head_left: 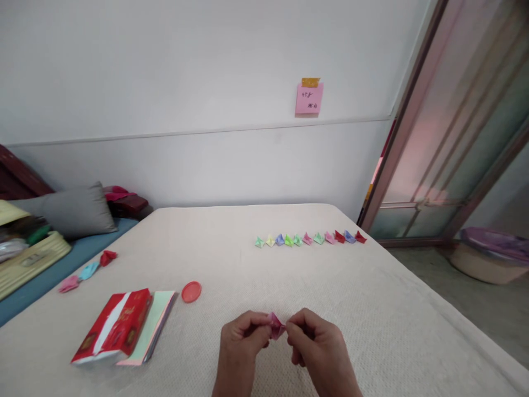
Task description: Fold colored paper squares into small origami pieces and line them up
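Observation:
A small folded pink paper piece (276,325) is held between my two hands, above the cream cloth near the front middle. My left hand (246,342) pinches its left side between thumb and fingers. At its right tip, my right hand (316,344) is closed in a pinch. Farther back on the cloth (223,242), several folded paper pieces in green, yellow, blue, pink and red stand in a row, among them a bright green one (289,240) and a red one (360,237).
To the left lie a red packet (119,325), a stack of coloured paper (155,325) and a round red lid (191,292). Three folded pieces, red (108,258), blue (88,271) and pink (69,284), lie near the left edge. Behind is a white wall (185,171).

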`<state>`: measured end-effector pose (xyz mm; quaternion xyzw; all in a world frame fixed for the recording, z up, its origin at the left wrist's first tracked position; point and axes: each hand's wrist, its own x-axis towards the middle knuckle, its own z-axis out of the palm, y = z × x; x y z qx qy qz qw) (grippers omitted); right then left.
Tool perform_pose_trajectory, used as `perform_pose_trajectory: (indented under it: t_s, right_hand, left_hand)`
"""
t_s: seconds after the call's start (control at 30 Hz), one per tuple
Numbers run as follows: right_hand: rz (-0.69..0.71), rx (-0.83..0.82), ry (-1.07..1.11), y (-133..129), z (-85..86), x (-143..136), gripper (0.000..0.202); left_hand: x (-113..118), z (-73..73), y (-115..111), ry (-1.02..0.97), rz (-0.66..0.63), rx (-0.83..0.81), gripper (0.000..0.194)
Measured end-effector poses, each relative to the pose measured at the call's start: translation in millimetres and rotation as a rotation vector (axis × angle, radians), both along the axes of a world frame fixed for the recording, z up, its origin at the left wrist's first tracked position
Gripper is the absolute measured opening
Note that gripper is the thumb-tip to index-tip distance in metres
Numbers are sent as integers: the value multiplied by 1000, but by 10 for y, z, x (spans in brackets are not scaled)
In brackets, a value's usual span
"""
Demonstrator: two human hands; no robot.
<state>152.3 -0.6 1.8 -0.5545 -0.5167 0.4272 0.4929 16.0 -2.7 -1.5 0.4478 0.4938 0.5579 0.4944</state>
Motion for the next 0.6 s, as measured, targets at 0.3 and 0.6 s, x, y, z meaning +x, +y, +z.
perform_pose_trajectory:
  t_s: [0.3,0.6]
  right_hand:
    - [-1,82,-79,-13,-4,20,19]
    - [-2,379,-463,-73,27,11,23]
  left_hand:
    - [47,-2,-32,185,41,251,10]
    - [63,20,-100,480,78,370,18]
